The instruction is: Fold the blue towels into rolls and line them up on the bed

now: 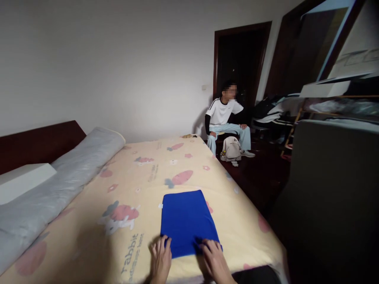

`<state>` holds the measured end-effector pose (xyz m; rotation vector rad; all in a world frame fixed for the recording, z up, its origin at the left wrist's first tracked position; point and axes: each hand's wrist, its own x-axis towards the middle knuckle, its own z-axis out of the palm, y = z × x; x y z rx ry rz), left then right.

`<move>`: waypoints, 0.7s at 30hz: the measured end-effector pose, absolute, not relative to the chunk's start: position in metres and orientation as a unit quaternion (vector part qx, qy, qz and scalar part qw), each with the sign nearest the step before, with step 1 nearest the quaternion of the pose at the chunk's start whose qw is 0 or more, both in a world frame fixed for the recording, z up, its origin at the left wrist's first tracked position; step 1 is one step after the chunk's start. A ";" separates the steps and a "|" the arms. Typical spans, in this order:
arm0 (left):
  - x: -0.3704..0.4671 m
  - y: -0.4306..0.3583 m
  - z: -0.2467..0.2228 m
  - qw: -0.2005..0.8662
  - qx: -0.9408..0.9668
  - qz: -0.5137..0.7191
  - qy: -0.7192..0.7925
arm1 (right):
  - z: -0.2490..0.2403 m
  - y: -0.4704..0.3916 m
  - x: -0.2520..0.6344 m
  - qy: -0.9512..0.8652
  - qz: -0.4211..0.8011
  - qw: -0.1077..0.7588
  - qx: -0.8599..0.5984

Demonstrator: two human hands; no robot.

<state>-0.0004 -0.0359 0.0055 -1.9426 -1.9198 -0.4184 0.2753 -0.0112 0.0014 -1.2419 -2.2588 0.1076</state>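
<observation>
A blue cloth (188, 221), folded into a flat rectangle, lies on the bed near its front edge. A small white tag sticks out from its far left side. At the cloth's near left corner, my left hand (161, 256) has its fingers bent and closed on the edge. My right hand (215, 258) is closed in a pinch on the near edge, close to the right corner. The fingertips of both hands are partly hidden or in shadow.
A yellow bedsheet (124, 252) printed with rabbits and carrots covers the bed. A grey rolled quilt or mat (74, 165) and a white box (26, 179) lie at the left. Beyond the bed, a person (223, 112) sits by a backpack (231, 149). A dark panel (334, 189) stands right.
</observation>
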 end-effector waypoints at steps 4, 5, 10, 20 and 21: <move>0.014 -0.041 0.014 0.155 -0.671 -0.174 -0.703 | 0.002 -0.026 0.265 -0.831 0.094 0.227 -0.499; 0.017 -0.043 0.014 0.148 -0.675 -0.184 -0.699 | 0.002 -0.026 0.264 -0.825 0.105 0.218 -0.511; 0.039 -0.053 -0.002 0.093 -0.756 -0.204 -0.615 | 0.003 -0.020 0.264 -0.811 0.148 0.193 -0.532; -0.016 -0.064 -0.006 0.070 -0.756 -0.192 -0.622 | 0.008 -0.008 0.300 -0.793 0.107 0.192 -0.569; -0.022 -0.065 -0.007 0.078 -0.754 -0.195 -0.623 | 0.007 -0.007 0.302 -0.791 0.102 0.193 -0.572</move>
